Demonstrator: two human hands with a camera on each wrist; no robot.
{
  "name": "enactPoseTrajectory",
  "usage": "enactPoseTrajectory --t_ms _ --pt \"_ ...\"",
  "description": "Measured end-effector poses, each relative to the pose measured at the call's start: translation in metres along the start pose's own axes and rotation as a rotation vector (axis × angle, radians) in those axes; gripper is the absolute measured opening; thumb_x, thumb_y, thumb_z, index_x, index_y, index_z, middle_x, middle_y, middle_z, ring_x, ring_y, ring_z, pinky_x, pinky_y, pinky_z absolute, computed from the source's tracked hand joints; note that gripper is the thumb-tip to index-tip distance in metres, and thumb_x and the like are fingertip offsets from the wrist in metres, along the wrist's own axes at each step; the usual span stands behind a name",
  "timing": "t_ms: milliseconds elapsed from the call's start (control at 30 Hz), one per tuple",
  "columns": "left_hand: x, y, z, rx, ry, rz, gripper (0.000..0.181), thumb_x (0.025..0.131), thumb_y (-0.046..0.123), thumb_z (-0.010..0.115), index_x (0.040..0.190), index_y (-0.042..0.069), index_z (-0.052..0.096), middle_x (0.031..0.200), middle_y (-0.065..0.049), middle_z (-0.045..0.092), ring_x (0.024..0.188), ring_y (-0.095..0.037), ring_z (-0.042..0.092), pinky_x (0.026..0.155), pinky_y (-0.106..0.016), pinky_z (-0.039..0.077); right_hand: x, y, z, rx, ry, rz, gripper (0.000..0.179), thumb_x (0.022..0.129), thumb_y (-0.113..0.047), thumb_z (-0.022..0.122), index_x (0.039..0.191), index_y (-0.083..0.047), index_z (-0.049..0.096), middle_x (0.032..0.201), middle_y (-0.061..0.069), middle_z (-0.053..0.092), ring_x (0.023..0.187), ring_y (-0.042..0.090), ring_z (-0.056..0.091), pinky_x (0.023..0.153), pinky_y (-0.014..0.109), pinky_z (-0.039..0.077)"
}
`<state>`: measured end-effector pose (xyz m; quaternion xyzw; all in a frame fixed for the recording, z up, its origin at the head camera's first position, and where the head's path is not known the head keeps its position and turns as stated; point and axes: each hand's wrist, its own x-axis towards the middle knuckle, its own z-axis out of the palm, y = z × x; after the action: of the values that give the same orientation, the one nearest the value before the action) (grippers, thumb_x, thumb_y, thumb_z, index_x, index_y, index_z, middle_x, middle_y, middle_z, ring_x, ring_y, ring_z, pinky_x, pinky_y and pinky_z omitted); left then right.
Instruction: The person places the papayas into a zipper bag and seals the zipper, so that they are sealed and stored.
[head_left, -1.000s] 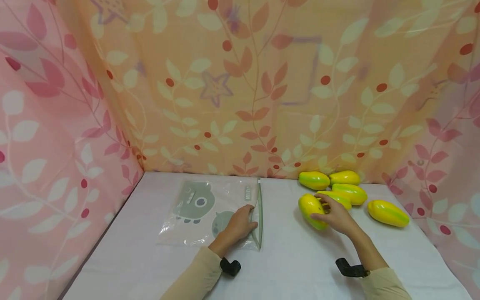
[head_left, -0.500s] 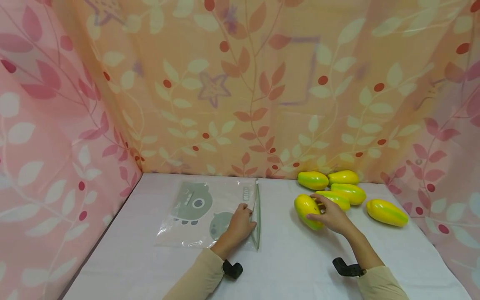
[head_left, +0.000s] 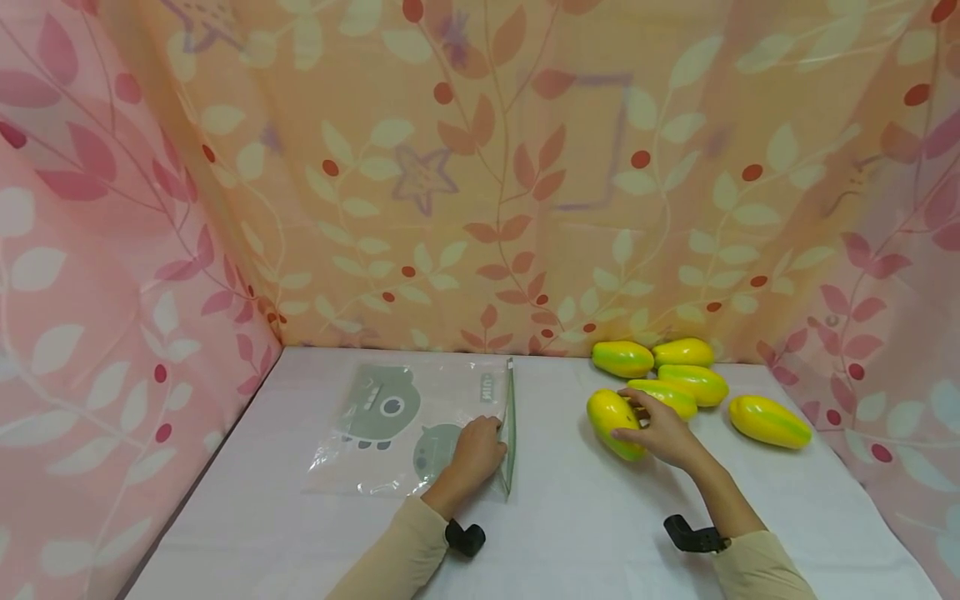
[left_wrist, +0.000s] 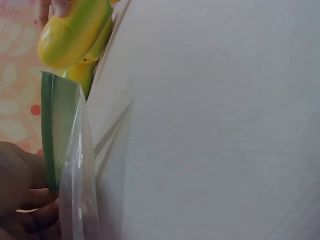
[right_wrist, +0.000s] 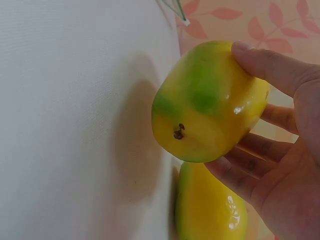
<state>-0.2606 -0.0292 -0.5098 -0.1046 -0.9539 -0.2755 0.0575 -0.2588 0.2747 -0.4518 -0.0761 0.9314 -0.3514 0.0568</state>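
Note:
My left hand (head_left: 475, 457) pinches the mouth edge of a clear zip bag (head_left: 453, 392) printed with grey-green cartoon animals. In the left wrist view the bag's green zip strip (left_wrist: 48, 130) stands up from the table, with fingers (left_wrist: 42, 217) at its lower end. To the right, my right hand (head_left: 667, 433) grips a yellow-green papaya (head_left: 611, 421) between thumb and fingers. The right wrist view shows this papaya (right_wrist: 205, 110) raised off the white cloth, its dark stem end toward the camera and its shadow beside it.
Several more papayas lie at the back right, among them one by the curtain (head_left: 622, 358), one behind the right hand (head_left: 678, 400) and one apart at the far right (head_left: 768, 421). Floral curtains (head_left: 510, 167) enclose the white-covered table (head_left: 555, 533) at back and sides.
My left fingers have drawn in and closed on the bag's mouth edge, and its strip looks more upright. The right hand with its papaya has shifted slightly left.

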Motion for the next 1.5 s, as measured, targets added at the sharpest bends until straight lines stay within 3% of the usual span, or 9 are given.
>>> enactPoseTrajectory --t_ms 167,400,600,767,900,1167,1333,1500 --pt "-0.002 -0.001 -0.001 -0.080 0.017 -0.004 0.030 0.077 0.000 0.067 0.106 -0.004 0.068 0.088 -0.012 0.070 0.080 -0.025 0.064 0.071 -0.037 0.052 0.000 -0.002 0.001 -0.003 -0.002 0.011 0.078 0.082 -0.042 0.075 0.143 -0.007 0.041 0.143 0.024 0.045 0.121 0.042 0.050 0.098 0.055 0.048" --pt "-0.004 -0.002 -0.003 -0.156 0.053 0.005 0.031 0.076 0.001 0.066 0.107 -0.001 0.068 0.075 -0.004 0.067 0.065 -0.014 0.057 0.058 -0.027 0.045 0.004 -0.005 0.006 0.006 0.000 0.009 0.077 0.082 -0.043 0.075 0.142 -0.008 0.043 0.140 0.024 0.049 0.117 0.040 0.053 0.095 0.052 0.051" --pt "-0.006 -0.002 -0.002 -0.185 0.072 0.016 0.031 0.078 0.000 0.066 0.109 -0.001 0.068 0.075 -0.004 0.068 0.062 -0.011 0.056 0.056 -0.024 0.045 0.009 -0.005 0.011 0.016 -0.013 0.005 0.078 0.081 -0.043 0.076 0.143 -0.008 0.043 0.139 0.024 0.050 0.116 0.038 0.055 0.094 0.050 0.052" --pt "-0.007 -0.002 0.001 -0.189 0.071 0.023 0.045 0.076 -0.003 0.065 0.121 0.001 0.061 0.071 -0.002 0.065 0.060 -0.010 0.053 0.055 -0.023 0.044 0.011 -0.006 0.013 0.030 -0.021 -0.007 0.079 0.081 -0.042 0.076 0.143 -0.007 0.043 0.138 0.024 0.050 0.115 0.036 0.055 0.092 0.049 0.053" --pt "-0.008 -0.002 0.003 -0.140 0.086 0.064 0.049 0.074 -0.005 0.065 0.122 0.005 0.061 0.075 -0.004 0.066 0.065 -0.015 0.058 0.057 -0.027 0.046 0.011 -0.005 0.014 0.026 -0.022 -0.011 0.079 0.081 -0.042 0.076 0.143 -0.007 0.043 0.137 0.023 0.051 0.114 0.035 0.056 0.092 0.048 0.053" --pt "-0.011 0.000 -0.001 -0.027 0.049 0.105 0.020 0.077 -0.001 0.066 0.096 0.003 0.074 0.082 -0.008 0.067 0.072 -0.020 0.062 0.062 -0.028 0.049 0.011 -0.005 0.014 0.034 -0.027 0.006 0.079 0.080 -0.042 0.077 0.143 -0.008 0.043 0.137 0.024 0.051 0.115 0.036 0.055 0.093 0.050 0.052" --pt "-0.012 0.001 -0.004 0.096 0.004 0.138 0.030 0.073 0.007 0.071 0.102 0.000 0.072 0.092 -0.011 0.066 0.082 -0.024 0.061 0.070 -0.033 0.052 0.010 -0.005 0.013 0.036 -0.029 0.012 0.079 0.080 -0.041 0.077 0.143 -0.008 0.043 0.137 0.024 0.051 0.115 0.036 0.055 0.093 0.050 0.052" --pt "-0.012 0.001 -0.007 0.183 -0.089 0.135 0.046 0.079 0.016 0.073 0.119 -0.004 0.063 0.117 -0.015 0.064 0.109 -0.030 0.059 0.092 -0.039 0.051 0.010 -0.004 0.014 0.039 -0.028 0.012 0.079 0.080 -0.041 0.077 0.143 -0.007 0.043 0.137 0.024 0.051 0.115 0.036 0.056 0.093 0.050 0.052"
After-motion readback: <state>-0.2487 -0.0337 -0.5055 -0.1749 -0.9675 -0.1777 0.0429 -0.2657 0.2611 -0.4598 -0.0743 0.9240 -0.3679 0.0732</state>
